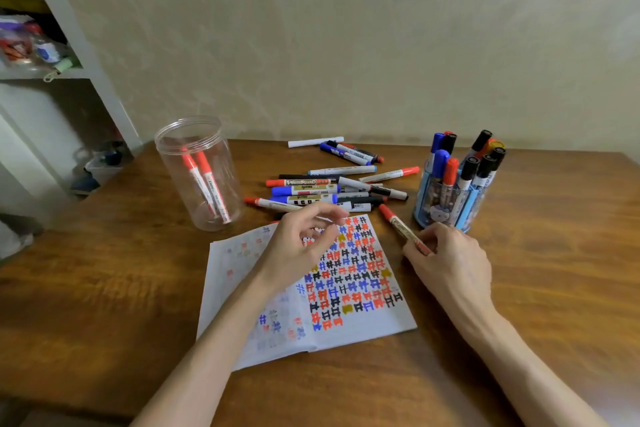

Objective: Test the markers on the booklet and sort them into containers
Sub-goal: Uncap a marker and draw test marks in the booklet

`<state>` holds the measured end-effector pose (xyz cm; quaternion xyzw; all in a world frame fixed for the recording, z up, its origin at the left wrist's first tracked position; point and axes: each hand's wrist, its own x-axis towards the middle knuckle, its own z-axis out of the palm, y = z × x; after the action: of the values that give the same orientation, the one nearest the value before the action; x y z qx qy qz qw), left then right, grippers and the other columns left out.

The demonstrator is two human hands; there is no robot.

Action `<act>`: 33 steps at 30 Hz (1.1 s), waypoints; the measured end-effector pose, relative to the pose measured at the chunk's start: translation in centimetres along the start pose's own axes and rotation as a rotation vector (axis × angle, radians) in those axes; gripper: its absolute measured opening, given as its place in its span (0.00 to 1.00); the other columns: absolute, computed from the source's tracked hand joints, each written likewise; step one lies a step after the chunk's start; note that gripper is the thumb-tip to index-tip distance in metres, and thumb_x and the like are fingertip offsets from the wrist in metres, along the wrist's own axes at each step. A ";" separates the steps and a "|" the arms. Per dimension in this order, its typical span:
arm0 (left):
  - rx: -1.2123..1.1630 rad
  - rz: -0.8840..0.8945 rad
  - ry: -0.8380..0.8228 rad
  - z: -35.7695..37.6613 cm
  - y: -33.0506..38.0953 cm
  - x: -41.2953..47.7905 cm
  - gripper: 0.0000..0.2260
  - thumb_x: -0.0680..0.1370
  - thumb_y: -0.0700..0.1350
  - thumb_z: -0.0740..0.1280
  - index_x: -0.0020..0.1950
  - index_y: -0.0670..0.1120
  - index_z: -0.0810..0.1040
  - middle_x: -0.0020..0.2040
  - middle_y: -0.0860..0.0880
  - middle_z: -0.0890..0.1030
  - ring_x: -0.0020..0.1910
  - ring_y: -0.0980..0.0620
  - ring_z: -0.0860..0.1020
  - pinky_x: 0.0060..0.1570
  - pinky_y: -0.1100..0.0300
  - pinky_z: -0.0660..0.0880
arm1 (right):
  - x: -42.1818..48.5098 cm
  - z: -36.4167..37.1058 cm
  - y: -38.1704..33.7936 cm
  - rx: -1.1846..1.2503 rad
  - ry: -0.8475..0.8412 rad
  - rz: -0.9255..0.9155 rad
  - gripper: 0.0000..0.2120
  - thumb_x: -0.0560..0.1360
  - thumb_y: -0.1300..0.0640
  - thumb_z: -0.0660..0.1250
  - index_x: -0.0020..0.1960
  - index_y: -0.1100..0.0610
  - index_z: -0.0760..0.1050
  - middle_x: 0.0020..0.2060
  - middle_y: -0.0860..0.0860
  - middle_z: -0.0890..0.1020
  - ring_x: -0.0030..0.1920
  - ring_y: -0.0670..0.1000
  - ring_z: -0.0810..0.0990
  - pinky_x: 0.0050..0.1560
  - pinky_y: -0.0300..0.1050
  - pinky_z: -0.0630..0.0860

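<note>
Red marker (398, 225), capped, pinched at its near end by the right hand (450, 260), pointing away and leftward from the knuckles, just right of the booklet (363, 319). Left hand (301, 246) above the scribbled page, fingers loosely curled, seemingly holding nothing. Beyond the left fingertips, a loose pile of markers (322, 189). Just past the right hand, blue holder (450, 198) packed with upright markers. Off to the left of the left hand, clear jar (199, 173) with two red markers inside.
</note>
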<state>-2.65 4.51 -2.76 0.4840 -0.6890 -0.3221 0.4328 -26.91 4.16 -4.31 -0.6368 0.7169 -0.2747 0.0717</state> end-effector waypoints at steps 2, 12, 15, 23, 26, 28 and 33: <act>0.003 0.004 0.005 0.1 -0.3 -0.3 0.10 0.83 0.45 0.69 0.62 0.55 0.80 0.58 0.62 0.82 0.59 0.60 0.80 0.54 0.66 0.79 | -0.3 -0.1 -0.1 0.156 0.057 0.012 0.10 0.76 0.48 0.76 0.53 0.51 0.81 0.44 0.48 0.84 0.43 0.50 0.81 0.41 0.48 0.81; 0.171 0.042 -0.019 0.4 -1.1 -0.4 0.21 0.79 0.52 0.70 0.72 0.59 0.76 0.72 0.63 0.74 0.71 0.65 0.69 0.62 0.67 0.74 | -1.5 -1.2 -1.9 0.909 -0.064 -0.157 0.04 0.77 0.56 0.76 0.51 0.55 0.84 0.44 0.48 0.88 0.46 0.46 0.88 0.46 0.39 0.84; 0.154 0.002 -0.031 0.5 -1.0 -0.6 0.15 0.80 0.50 0.69 0.66 0.56 0.81 0.60 0.63 0.82 0.61 0.67 0.77 0.57 0.66 0.75 | -1.8 -1.3 -2.4 1.043 -0.097 -0.121 0.07 0.77 0.54 0.74 0.51 0.58 0.83 0.42 0.51 0.88 0.43 0.47 0.87 0.43 0.37 0.81; 0.084 -0.036 -0.166 1.2 0.1 -1.5 0.08 0.78 0.52 0.70 0.57 0.58 0.81 0.44 0.66 0.83 0.46 0.64 0.82 0.45 0.70 0.76 | -2.6 -0.1 -3.4 0.956 -0.216 -0.168 0.15 0.82 0.49 0.69 0.40 0.55 0.81 0.34 0.55 0.84 0.34 0.51 0.82 0.38 0.41 0.79; 0.121 -0.018 -0.224 1.2 0.1 -1.7 0.05 0.83 0.49 0.65 0.48 0.56 0.77 0.37 0.66 0.79 0.36 0.62 0.78 0.37 0.69 0.72 | -2.6 -0.5 -3.3 0.953 -0.249 -0.196 0.17 0.83 0.48 0.67 0.38 0.55 0.79 0.34 0.56 0.83 0.35 0.56 0.82 0.39 0.49 0.79; 0.123 -0.019 -0.246 1.1 0.2 -1.8 0.08 0.84 0.50 0.62 0.46 0.55 0.76 0.35 0.63 0.78 0.34 0.61 0.75 0.35 0.67 0.70 | -2.7 -0.5 -3.4 0.930 -0.259 -0.250 0.17 0.83 0.49 0.66 0.39 0.56 0.79 0.35 0.57 0.83 0.37 0.59 0.83 0.41 0.54 0.80; 0.061 -0.035 -0.194 -1.5 -1.2 -2.2 0.10 0.85 0.51 0.61 0.47 0.56 0.80 0.32 0.53 0.75 0.30 0.52 0.72 0.33 0.57 0.69 | -1.3 -2.0 -1.6 1.107 -0.107 -0.106 0.15 0.82 0.48 0.66 0.42 0.55 0.81 0.39 0.59 0.83 0.42 0.62 0.81 0.54 0.61 0.78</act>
<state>-0.51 6.15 -3.78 0.4756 -0.7286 -0.3539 0.3431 -26.17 5.99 -2.17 -0.5524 0.4280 -0.5806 0.4178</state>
